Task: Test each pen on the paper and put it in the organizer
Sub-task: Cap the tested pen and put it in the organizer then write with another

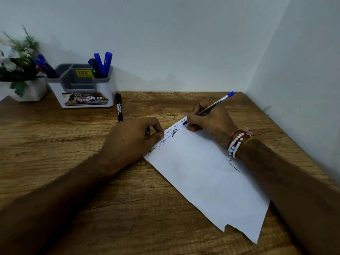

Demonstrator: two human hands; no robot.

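A white paper (206, 173) lies at an angle on the wooden table, with several scribbles along its upper left edge. My right hand (211, 120) grips a clear pen with a blue end (217, 103), its tip down on the paper's top corner. My left hand (132, 138) presses on the paper's left edge with fingers curled; something small and blue, likely a pen cap, shows between its fingers. The white and grey organizer (82, 87) stands at the back left with several blue pens in its left and right compartments. A black marker (119, 107) lies on the table beside it.
A white pot with a flowering plant (20, 67) stands left of the organizer. Walls close off the table's back and right sides. The paper's near corner is torn.
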